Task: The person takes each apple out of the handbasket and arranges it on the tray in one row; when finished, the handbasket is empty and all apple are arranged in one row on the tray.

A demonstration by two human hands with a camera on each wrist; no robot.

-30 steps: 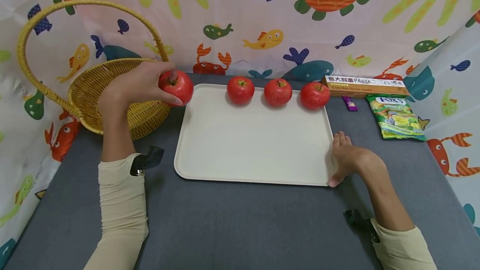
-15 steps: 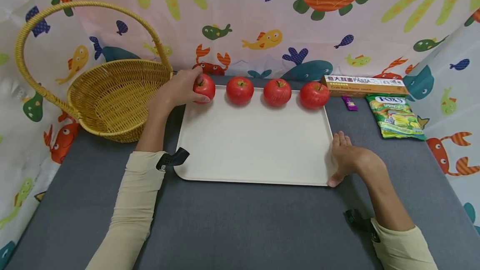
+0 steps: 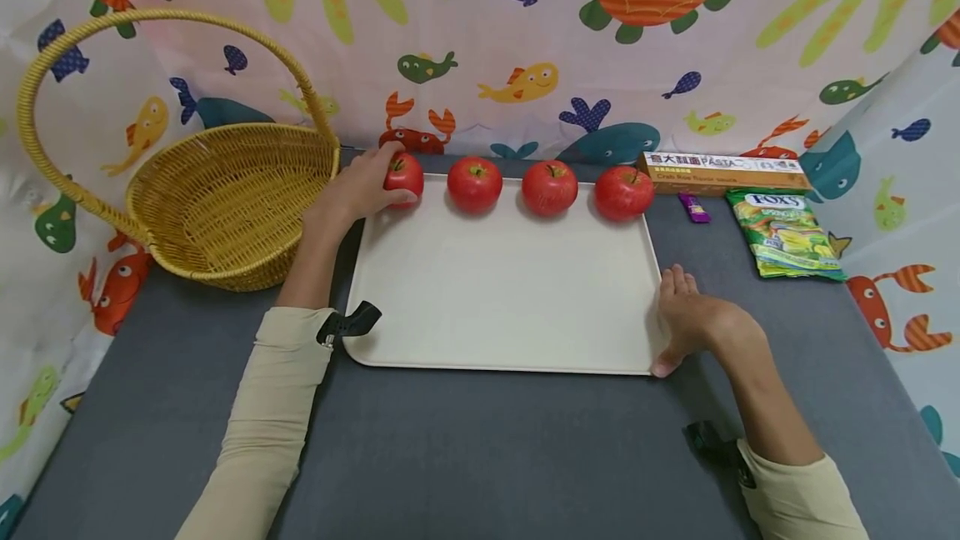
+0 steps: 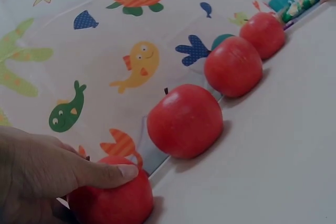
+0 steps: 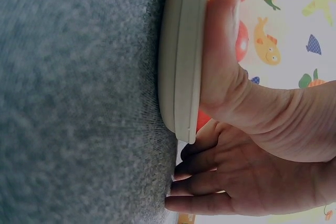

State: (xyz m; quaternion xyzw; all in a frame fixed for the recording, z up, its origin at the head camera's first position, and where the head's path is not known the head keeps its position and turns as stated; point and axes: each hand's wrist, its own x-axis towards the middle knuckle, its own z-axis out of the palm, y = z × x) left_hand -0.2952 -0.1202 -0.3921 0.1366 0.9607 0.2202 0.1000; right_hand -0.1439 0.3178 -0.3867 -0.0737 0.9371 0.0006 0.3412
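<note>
My left hand [image 3: 352, 190] grips a red apple [image 3: 406, 177] at the far left corner of a cream rectangular tray [image 3: 502, 298]. In the left wrist view the thumb lies across the front of that apple [image 4: 118, 203], and the other fingers are mostly hidden behind it. Three more red apples, the nearest of them this apple [image 3: 475, 185], stand in a row along the tray's far edge. My right hand [image 3: 693, 319] rests against the tray's right side, fingers straight. The right wrist view has its thumb [image 5: 220, 51] over the tray's rim [image 5: 181, 66].
A yellow wicker basket [image 3: 225, 198] with a tall handle stands left of the tray, nothing inside. At the back right lie a pasta box [image 3: 723, 175], a small purple packet [image 3: 693, 208] and a green FOX'S candy bag [image 3: 783, 236]. A patterned cloth hangs behind.
My left hand has carried the apple from beside the basket rightward onto the tray's far left corner, beside the others. The right hand has stayed at the tray's right edge.
</note>
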